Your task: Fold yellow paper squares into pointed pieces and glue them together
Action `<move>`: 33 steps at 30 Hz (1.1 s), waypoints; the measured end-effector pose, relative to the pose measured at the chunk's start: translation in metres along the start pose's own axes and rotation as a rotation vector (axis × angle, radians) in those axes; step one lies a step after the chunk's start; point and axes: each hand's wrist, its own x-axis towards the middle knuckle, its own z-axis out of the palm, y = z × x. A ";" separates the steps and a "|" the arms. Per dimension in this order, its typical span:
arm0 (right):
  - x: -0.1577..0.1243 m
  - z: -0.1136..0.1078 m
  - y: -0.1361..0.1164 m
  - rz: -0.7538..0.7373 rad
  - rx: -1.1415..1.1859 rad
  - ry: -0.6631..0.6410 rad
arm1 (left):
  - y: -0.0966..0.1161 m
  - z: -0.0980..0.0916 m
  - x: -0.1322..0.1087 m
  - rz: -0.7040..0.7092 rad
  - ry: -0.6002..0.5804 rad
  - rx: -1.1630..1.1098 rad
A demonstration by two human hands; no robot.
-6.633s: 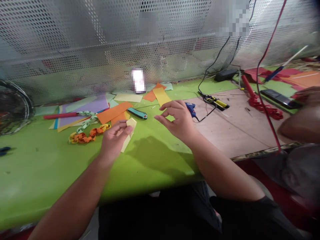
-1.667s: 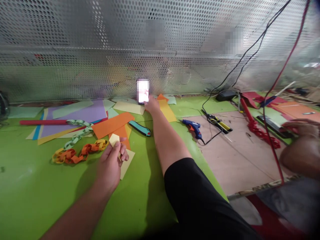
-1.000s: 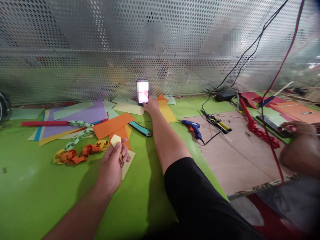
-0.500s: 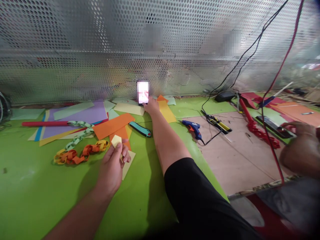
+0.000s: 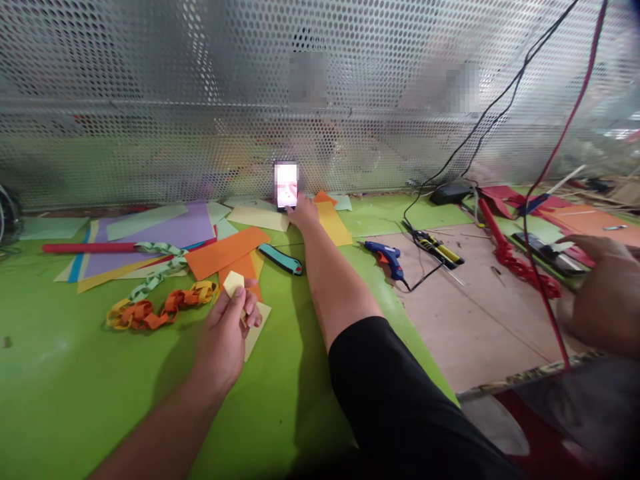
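Observation:
My left hand (image 5: 227, 327) pinches a folded piece of pale yellow paper (image 5: 234, 283) between thumb and fingers. Under that hand, a pale yellow sheet (image 5: 257, 330) lies on the green table. My right hand (image 5: 304, 212) reaches forward to a lit phone (image 5: 287, 185) propped against the perforated metal panel. Its fingers are outstretched at the phone's lower edge, holding nothing that I can see. Between my arms lie a teal utility knife (image 5: 281, 259) and orange paper strips (image 5: 227, 252). A paper chain (image 5: 150, 313) in green, yellow and orange rests left of my left hand.
Coloured sheets (image 5: 145, 233) and a red paper tube (image 5: 90, 247) lie at the left. To the right are a blue glue gun (image 5: 387, 259), a yellow-handled tool (image 5: 440, 248), a red paper chain (image 5: 525, 270) and hanging cables (image 5: 537, 267). Another person's hand (image 5: 607, 287) is at far right.
My two hands stay almost where they were. The other person's hand at far right has lifted slightly and now holds a small pale piece. The picture on the phone screen differs a little.

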 end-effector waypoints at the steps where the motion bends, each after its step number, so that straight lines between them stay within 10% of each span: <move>1: 0.000 0.000 0.000 0.001 0.000 0.000 | 0.000 0.000 0.000 -0.002 -0.002 0.001; 25: -0.004 -0.004 -0.002 0.005 0.071 0.015 | 0.000 0.000 0.000 0.009 0.000 0.010; 33: -0.004 -0.034 -0.014 0.131 0.299 0.198 | 0.000 -0.002 0.004 -0.038 -0.004 0.041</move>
